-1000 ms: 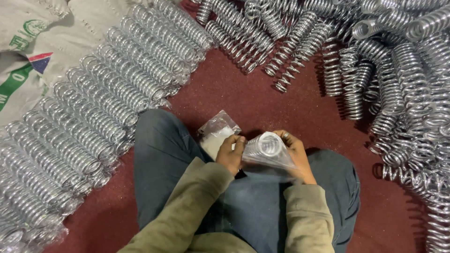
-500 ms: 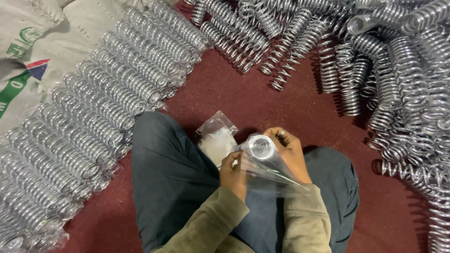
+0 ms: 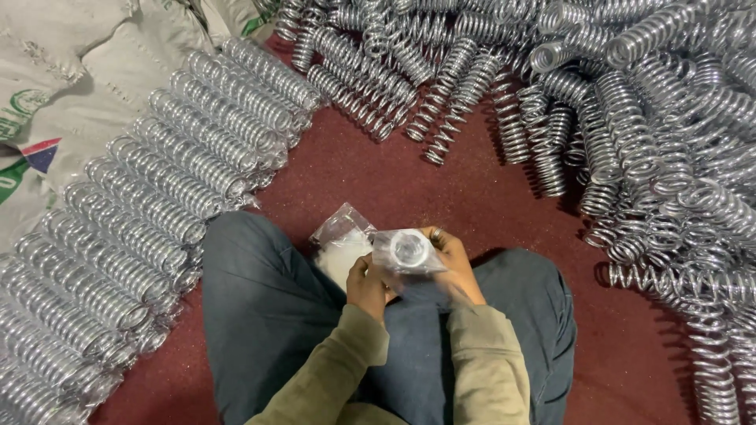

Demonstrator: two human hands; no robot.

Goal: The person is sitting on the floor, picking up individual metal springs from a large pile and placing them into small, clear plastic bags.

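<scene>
You're sitting on the floor of a small spring workshop or packing room: a dark red floor, a loose heap of bare steel coil springs, neat rows of bagged springs beside you, and woven sacks piled behind them.

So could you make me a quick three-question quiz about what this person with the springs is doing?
1. True or false: both hands hold one bagged spring.
2. Where are the springs laid in a tidy row: the person's left or right?
3. What lies beside the left hand? A) stack of clear bags B) hammer C) cup

Key: 1 true, the right hand grips it too. 2 left; the loose heap is right. 3 A.
</scene>
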